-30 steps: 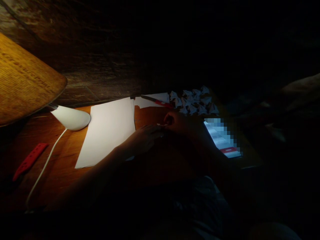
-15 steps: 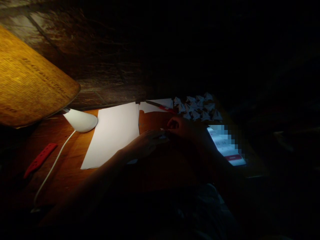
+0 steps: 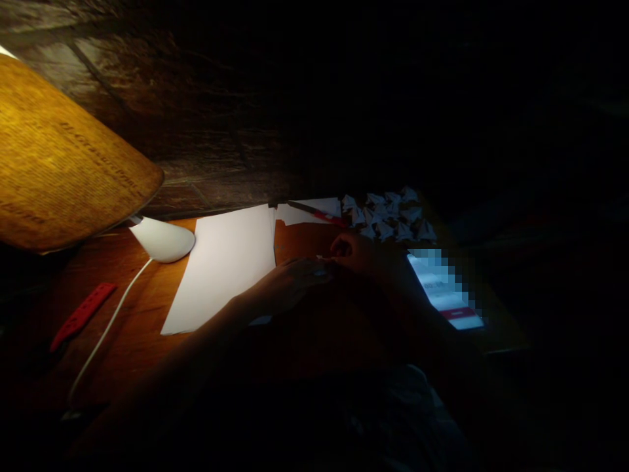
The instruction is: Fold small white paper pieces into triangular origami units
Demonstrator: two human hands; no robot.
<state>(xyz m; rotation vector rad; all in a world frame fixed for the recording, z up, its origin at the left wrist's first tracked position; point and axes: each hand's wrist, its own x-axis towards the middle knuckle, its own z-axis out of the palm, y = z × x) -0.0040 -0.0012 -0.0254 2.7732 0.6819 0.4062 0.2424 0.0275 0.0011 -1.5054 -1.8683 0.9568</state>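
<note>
My left hand (image 3: 289, 282) and my right hand (image 3: 358, 252) meet over the middle of the table, fingers bent and close together. Between them a small piece of white paper (image 3: 320, 271) shows in part; the fingers cover most of it, and its shape is hard to make out in the dim light. Under and behind my left forearm lies a stack of white paper sheets (image 3: 228, 262). Just beyond my right hand is a group of several small folded paper pieces (image 3: 386, 216). Scissors with red handles (image 3: 328, 217) rest on cut paper (image 3: 299, 215).
A lamp with a yellow shade (image 3: 73, 164) and white base (image 3: 164, 240) stands at the left, its white cable (image 3: 111, 328) running forward. Near it lies a red power strip (image 3: 83, 316). A lit phone (image 3: 455, 298) lies on the wooden table's (image 3: 142, 301) right side. Behind is a wall (image 3: 196, 157).
The whole view has shifted slightly, so things sit a little lower and further right. Both hands stay together around the small piece of paper, with hardly any movement of the fingers.
</note>
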